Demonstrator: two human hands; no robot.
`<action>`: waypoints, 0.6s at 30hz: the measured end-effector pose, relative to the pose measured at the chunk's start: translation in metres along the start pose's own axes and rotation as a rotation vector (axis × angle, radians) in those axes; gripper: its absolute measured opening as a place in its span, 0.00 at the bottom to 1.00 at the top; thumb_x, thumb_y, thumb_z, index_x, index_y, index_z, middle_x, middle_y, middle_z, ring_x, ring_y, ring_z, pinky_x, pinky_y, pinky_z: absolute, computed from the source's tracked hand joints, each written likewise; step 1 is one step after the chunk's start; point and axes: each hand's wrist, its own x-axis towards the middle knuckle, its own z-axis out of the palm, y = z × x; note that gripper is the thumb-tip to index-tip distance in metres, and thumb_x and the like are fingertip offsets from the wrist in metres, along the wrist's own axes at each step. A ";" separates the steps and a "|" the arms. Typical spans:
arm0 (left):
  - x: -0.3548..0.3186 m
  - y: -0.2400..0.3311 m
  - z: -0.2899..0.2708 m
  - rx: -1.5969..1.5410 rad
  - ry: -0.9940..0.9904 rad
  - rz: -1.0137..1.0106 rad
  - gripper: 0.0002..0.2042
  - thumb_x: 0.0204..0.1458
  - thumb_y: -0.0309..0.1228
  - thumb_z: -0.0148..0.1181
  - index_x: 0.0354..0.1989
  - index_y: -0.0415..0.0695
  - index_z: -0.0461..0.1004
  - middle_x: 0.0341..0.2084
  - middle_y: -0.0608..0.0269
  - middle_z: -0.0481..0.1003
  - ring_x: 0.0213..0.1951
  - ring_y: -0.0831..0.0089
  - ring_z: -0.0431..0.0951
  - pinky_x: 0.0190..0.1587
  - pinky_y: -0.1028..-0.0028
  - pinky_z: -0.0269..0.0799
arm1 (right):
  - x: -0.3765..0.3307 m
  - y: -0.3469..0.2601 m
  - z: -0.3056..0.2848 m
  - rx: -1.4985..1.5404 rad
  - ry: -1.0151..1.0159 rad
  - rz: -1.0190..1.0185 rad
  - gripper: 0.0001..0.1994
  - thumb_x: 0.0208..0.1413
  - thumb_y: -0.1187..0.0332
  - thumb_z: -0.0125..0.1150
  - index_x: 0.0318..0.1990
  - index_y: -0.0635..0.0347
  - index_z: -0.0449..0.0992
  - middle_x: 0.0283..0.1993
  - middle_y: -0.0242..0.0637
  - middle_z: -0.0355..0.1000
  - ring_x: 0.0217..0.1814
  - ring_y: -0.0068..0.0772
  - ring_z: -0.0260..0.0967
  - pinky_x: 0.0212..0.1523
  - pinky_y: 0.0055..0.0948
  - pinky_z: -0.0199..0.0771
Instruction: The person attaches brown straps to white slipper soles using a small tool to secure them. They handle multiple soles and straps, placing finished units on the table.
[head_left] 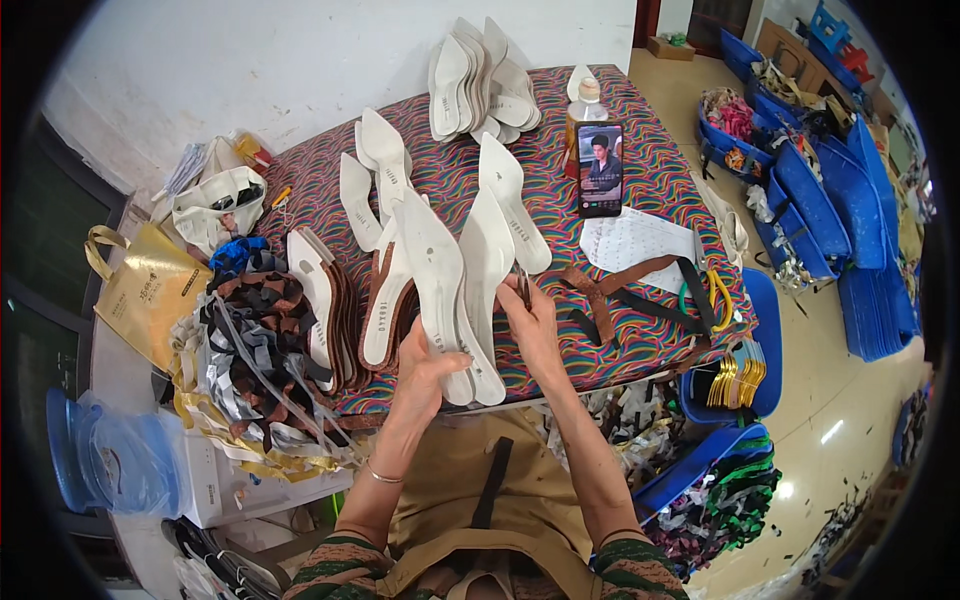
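My left hand (pixel 430 365) is closed around the heel ends of a few white insoles (pixel 433 265), thumb across them. They stand tilted upward, toes pointing away from me. To their right, my right hand (pixel 535 325) has its fingers curled round a small dark tool (pixel 522 287), whose kind I cannot make out; its tip is at the insole's edge. Just left of my left hand lies a white insole with a brown edge (pixel 382 325), beside a stack of brown-edged insoles (pixel 325 310). More white insoles (pixel 378 165) lie beyond, and one lone insole (pixel 513 205) rests at right.
A pile of white insoles (pixel 460 85) stands at the table's far edge. At right are a phone (pixel 600 170), a bottle (pixel 588 105), a paper sheet (pixel 640 247), brown and black strips (pixel 600 305) and yellow-handled scissors (pixel 722 300). Strip scraps (pixel 260 340) heap at left; blue bins (pixel 765 340) stand right.
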 end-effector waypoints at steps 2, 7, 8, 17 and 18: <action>0.001 -0.004 -0.001 0.016 0.005 -0.010 0.34 0.32 0.19 0.58 0.57 0.34 0.63 0.46 0.57 0.73 0.49 0.68 0.74 0.55 0.70 0.67 | 0.002 0.010 0.002 -0.072 0.022 0.007 0.14 0.55 0.65 0.59 0.41 0.69 0.74 0.30 0.38 0.75 0.32 0.27 0.70 0.38 0.29 0.70; 0.000 -0.002 0.001 0.010 0.089 0.056 0.34 0.32 0.19 0.57 0.57 0.35 0.63 0.43 0.58 0.72 0.45 0.70 0.74 0.52 0.70 0.69 | 0.017 0.016 -0.012 -0.365 0.017 0.007 0.13 0.55 0.65 0.58 0.38 0.70 0.74 0.27 0.49 0.72 0.29 0.45 0.70 0.33 0.38 0.69; 0.001 0.000 0.000 0.021 0.097 0.065 0.34 0.33 0.19 0.57 0.57 0.36 0.63 0.43 0.59 0.72 0.44 0.70 0.74 0.51 0.70 0.70 | 0.014 0.015 -0.012 -0.510 0.097 -0.109 0.13 0.54 0.65 0.59 0.37 0.71 0.74 0.27 0.46 0.72 0.28 0.38 0.69 0.32 0.35 0.68; -0.011 0.001 -0.004 0.096 0.071 0.069 0.36 0.38 0.18 0.62 0.60 0.37 0.56 0.46 0.57 0.69 0.46 0.70 0.73 0.51 0.69 0.70 | -0.081 -0.030 -0.023 -0.419 -0.427 -0.297 0.13 0.54 0.73 0.62 0.47 0.67 0.73 0.29 0.45 0.73 0.25 0.32 0.72 0.26 0.27 0.68; -0.014 0.002 -0.002 0.124 0.050 0.054 0.36 0.39 0.19 0.63 0.60 0.37 0.56 0.46 0.57 0.69 0.47 0.70 0.72 0.51 0.69 0.70 | -0.085 -0.029 -0.024 -0.414 -0.386 -0.340 0.13 0.53 0.75 0.62 0.46 0.66 0.73 0.28 0.44 0.73 0.24 0.32 0.72 0.25 0.27 0.68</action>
